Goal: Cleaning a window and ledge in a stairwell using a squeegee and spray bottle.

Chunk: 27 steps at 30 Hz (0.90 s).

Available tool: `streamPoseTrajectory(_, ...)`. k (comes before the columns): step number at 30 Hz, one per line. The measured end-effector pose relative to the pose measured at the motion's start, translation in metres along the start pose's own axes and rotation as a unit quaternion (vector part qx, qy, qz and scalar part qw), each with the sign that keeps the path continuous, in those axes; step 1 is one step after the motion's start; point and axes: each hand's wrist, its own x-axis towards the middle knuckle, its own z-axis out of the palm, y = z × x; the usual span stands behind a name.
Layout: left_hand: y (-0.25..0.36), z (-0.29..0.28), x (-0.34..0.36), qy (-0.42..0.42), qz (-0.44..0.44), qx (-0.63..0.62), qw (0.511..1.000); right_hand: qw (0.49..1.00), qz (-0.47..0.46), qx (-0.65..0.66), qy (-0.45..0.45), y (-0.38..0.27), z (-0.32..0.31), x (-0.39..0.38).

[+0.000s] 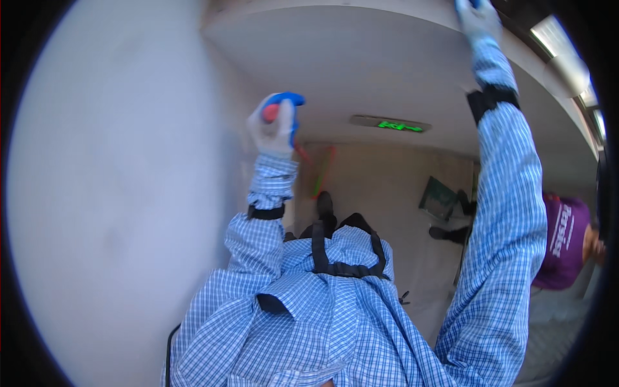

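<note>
Head view: left hand (276, 132) curled round small red object (270, 113), left of green-lit sign (391, 124); loose grip might drop it. Right hand (480, 22) above sign, rightward; fingers cropped, cannot tell; overreaching might upset balance.

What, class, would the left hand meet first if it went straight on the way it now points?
The left hand, with a red object in its grip, would probably meet the pale wall ahead first, though depth is unclear.
</note>
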Motion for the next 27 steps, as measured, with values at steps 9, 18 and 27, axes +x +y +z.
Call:
streamPoseTrajectory(9, 0.017, -0.001, -0.006, 0.027, 0.022, 0.130, 0.991, 0.971, 0.105, 0.197, -0.090, -0.019, -0.017, 0.013)
streamPoseTrajectory(18, 0.088, -0.037, -0.034, 0.109, 0.040, 0.116, 0.986, 0.811, 0.022, 0.321, -0.488, -0.204, 0.060, -0.202)
streamPoseTrajectory(27, 0.130, -0.052, -0.032, 0.304, 0.026, 0.145, 0.941, 0.557, -0.062, 0.370, -0.741, -0.157, 0.166, -0.277)
